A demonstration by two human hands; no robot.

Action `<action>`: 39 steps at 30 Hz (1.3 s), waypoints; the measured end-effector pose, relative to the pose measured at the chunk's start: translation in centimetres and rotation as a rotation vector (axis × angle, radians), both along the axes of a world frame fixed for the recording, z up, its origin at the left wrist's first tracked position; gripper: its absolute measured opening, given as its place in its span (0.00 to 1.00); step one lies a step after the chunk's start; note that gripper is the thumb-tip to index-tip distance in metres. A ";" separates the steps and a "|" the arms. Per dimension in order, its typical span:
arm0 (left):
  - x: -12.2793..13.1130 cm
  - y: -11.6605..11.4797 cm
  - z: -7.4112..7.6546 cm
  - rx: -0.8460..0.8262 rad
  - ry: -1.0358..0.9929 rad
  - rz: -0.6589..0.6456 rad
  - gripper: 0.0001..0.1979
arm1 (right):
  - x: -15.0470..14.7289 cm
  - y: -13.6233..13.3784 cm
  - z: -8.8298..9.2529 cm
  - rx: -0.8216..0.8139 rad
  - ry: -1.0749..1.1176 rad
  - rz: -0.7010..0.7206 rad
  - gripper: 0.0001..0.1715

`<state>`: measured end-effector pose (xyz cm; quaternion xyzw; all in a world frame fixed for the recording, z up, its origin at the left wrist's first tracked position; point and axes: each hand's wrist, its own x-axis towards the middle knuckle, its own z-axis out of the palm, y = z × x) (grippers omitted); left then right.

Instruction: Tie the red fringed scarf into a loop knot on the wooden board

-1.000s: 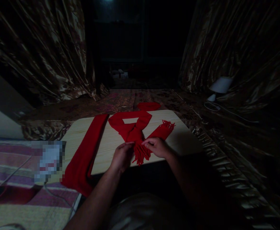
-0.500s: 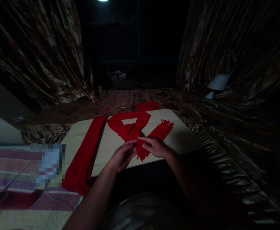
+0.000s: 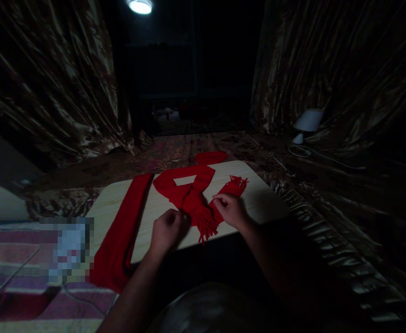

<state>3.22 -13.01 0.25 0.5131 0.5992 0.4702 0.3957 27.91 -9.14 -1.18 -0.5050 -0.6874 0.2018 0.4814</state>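
A red scarf [image 3: 189, 201] with fringed ends lies on a low wooden table [image 3: 258, 199]. Its far part forms a loop, and one fringed end spreads toward me between my hands. The other end runs off to the right, partly behind my right hand. My left hand [image 3: 168, 230] is curled with its fingertips pinched at the scarf's left edge. My right hand [image 3: 231, 210] pinches the cloth on the right side of the fringed end. Dim light hides the exact contact of the fingertips.
A long folded red cloth [image 3: 125, 231] hangs over the table's left side. A red knitted piece [image 3: 211, 157] lies beyond the far edge. Striped bedding [image 3: 12, 273] with a cable is at left, a white lamp [image 3: 309, 121] at right. Curtains [image 3: 81, 92] hang behind.
My hands have moved apart from the fringed end, and their fingers have curled in. The fringe now lies more spread out on the table. My view has tilted slightly up.
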 end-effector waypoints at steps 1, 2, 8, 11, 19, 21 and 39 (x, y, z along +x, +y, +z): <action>-1.1 0.1 -0.2 0.116 0.271 0.037 0.10 | 0.9 0.2 0.0 0.052 -0.076 -0.107 0.15; -2.1 0.2 -0.5 0.220 0.496 0.038 0.11 | 1.8 0.5 -0.1 0.084 -0.171 -0.191 0.15; -5.1 1.0 -3.3 0.411 1.034 -0.149 0.23 | 5.7 1.8 -1.6 -0.009 -0.608 -0.333 0.23; -4.8 1.1 -3.9 0.385 1.111 -0.175 0.24 | 5.5 2.1 -2.0 -0.044 -0.640 -0.334 0.23; -5.1 1.2 -3.8 0.391 1.115 -0.195 0.26 | 6.2 2.5 -2.2 -0.066 -0.502 -0.392 0.19; -5.1 1.2 -3.8 0.397 1.124 -0.192 0.25 | 6.4 2.6 -2.2 -0.081 -0.472 -0.396 0.19; 0.6 -0.5 -0.4 0.617 0.813 -0.367 0.29 | 6.6 3.7 1.5 -0.102 -0.858 -0.282 0.21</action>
